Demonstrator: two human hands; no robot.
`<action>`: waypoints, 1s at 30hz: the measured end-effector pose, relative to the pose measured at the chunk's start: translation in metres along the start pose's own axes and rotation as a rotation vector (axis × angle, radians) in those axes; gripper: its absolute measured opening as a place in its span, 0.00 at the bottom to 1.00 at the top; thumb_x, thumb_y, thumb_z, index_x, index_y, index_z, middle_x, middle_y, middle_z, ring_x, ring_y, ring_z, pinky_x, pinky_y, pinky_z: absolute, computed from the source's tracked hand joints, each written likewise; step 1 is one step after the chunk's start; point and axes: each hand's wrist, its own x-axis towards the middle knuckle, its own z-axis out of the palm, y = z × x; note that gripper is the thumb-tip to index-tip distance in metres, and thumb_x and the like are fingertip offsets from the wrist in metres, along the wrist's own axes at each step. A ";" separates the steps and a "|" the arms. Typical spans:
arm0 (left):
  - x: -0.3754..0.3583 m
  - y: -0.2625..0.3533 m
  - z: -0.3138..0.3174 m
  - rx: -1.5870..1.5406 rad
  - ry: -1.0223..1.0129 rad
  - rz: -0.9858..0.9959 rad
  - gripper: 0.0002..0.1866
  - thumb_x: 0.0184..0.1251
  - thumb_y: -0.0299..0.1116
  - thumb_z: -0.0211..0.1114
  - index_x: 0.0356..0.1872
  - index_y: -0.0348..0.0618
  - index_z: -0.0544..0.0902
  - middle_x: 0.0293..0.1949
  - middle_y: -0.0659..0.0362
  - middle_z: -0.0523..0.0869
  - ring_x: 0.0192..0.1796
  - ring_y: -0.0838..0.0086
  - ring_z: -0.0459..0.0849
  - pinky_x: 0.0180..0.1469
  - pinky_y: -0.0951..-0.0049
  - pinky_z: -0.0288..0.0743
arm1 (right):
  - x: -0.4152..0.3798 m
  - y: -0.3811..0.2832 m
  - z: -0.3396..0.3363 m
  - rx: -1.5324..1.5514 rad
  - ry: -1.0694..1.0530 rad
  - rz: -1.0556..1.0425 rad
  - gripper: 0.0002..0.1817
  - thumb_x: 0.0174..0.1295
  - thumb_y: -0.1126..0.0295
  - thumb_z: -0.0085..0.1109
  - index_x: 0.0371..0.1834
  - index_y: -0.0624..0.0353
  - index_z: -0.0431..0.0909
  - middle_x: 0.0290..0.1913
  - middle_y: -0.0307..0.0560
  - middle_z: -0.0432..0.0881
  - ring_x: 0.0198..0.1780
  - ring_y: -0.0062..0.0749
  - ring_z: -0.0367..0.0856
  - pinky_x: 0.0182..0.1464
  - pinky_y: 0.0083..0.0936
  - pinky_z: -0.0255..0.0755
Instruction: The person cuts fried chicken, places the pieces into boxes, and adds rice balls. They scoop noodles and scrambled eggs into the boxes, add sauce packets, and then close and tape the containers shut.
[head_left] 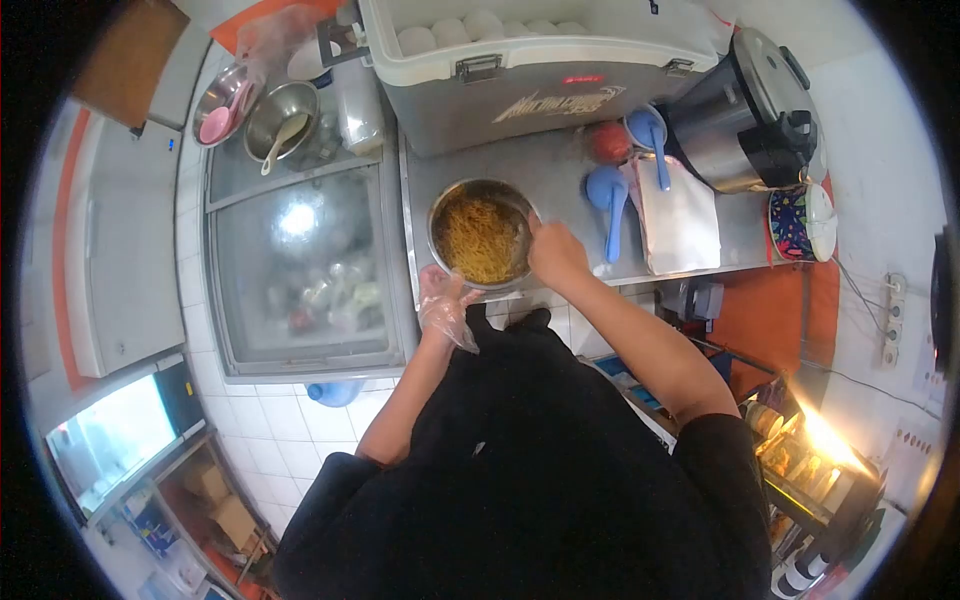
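A steel worktop [540, 168] carries a large cooler box [500, 108] along its far side, with a big lidded cooker [705, 125] at the right. The metal bowl [507, 194] sits near the worktop's front edge, yellow noodles [475, 240] spread inside it. The right hand [557, 252] is at the bowl's right rim, fingers curled in — whether they pinch the rim or something else, I cannot tell. The left hand [447, 305], in a clear plastic glove, touches the lower-left rim, fingers partly spread — how firmly it grips is unclear.
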 end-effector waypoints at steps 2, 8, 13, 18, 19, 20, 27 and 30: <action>-0.002 0.004 0.003 0.028 -0.010 -0.003 0.14 0.71 0.25 0.58 0.51 0.48 0.64 0.50 0.57 0.71 0.51 0.66 0.77 0.44 0.60 0.87 | -0.006 0.009 0.009 0.090 -0.117 0.062 0.21 0.64 0.72 0.48 0.58 0.65 0.79 0.42 0.68 0.84 0.46 0.57 0.85 0.47 0.47 0.79; 0.004 0.016 0.005 0.042 0.056 -0.060 0.13 0.71 0.25 0.57 0.50 0.48 0.64 0.49 0.58 0.71 0.51 0.67 0.77 0.43 0.60 0.88 | -0.020 0.005 -0.021 0.622 -0.248 0.240 0.22 0.61 0.71 0.50 0.57 0.64 0.81 0.40 0.70 0.83 0.44 0.60 0.84 0.50 0.45 0.78; 0.012 0.011 -0.007 0.183 0.102 -0.074 0.15 0.71 0.26 0.57 0.54 0.48 0.64 0.49 0.57 0.71 0.50 0.67 0.77 0.44 0.61 0.88 | 0.008 0.011 0.037 0.292 -0.051 -0.227 0.19 0.61 0.70 0.50 0.53 0.60 0.83 0.43 0.66 0.84 0.46 0.62 0.83 0.53 0.50 0.76; 0.016 0.019 -0.017 0.206 0.077 -0.044 0.16 0.72 0.29 0.58 0.55 0.46 0.64 0.48 0.56 0.70 0.48 0.67 0.78 0.44 0.62 0.88 | 0.006 -0.007 0.028 0.261 -0.022 0.009 0.15 0.61 0.71 0.51 0.46 0.62 0.83 0.42 0.69 0.83 0.47 0.62 0.83 0.53 0.50 0.77; 0.019 0.020 -0.020 0.236 0.091 -0.037 0.16 0.72 0.30 0.58 0.55 0.45 0.64 0.48 0.56 0.70 0.48 0.67 0.78 0.44 0.62 0.88 | -0.006 -0.009 0.022 0.216 -0.072 0.038 0.15 0.61 0.71 0.51 0.47 0.62 0.83 0.42 0.70 0.83 0.47 0.62 0.83 0.53 0.50 0.77; 0.019 0.022 -0.021 0.248 0.095 -0.043 0.16 0.72 0.30 0.58 0.55 0.45 0.65 0.48 0.56 0.70 0.47 0.67 0.78 0.44 0.62 0.88 | -0.015 -0.007 0.018 0.169 -0.121 0.067 0.16 0.61 0.71 0.51 0.48 0.62 0.83 0.42 0.70 0.83 0.47 0.62 0.83 0.53 0.49 0.77; 0.018 0.032 -0.019 0.200 0.061 -0.054 0.14 0.73 0.31 0.57 0.55 0.46 0.67 0.48 0.57 0.70 0.47 0.68 0.79 0.43 0.62 0.87 | -0.026 0.003 -0.012 0.324 -0.146 -0.166 0.17 0.61 0.73 0.51 0.51 0.64 0.81 0.40 0.69 0.83 0.44 0.63 0.84 0.51 0.47 0.77; 0.019 0.040 -0.013 0.218 0.065 -0.080 0.14 0.73 0.31 0.58 0.55 0.46 0.67 0.48 0.58 0.70 0.48 0.69 0.79 0.42 0.62 0.87 | -0.006 -0.005 0.016 0.239 -0.022 -0.190 0.22 0.59 0.73 0.51 0.58 0.63 0.78 0.34 0.68 0.83 0.39 0.61 0.84 0.46 0.48 0.78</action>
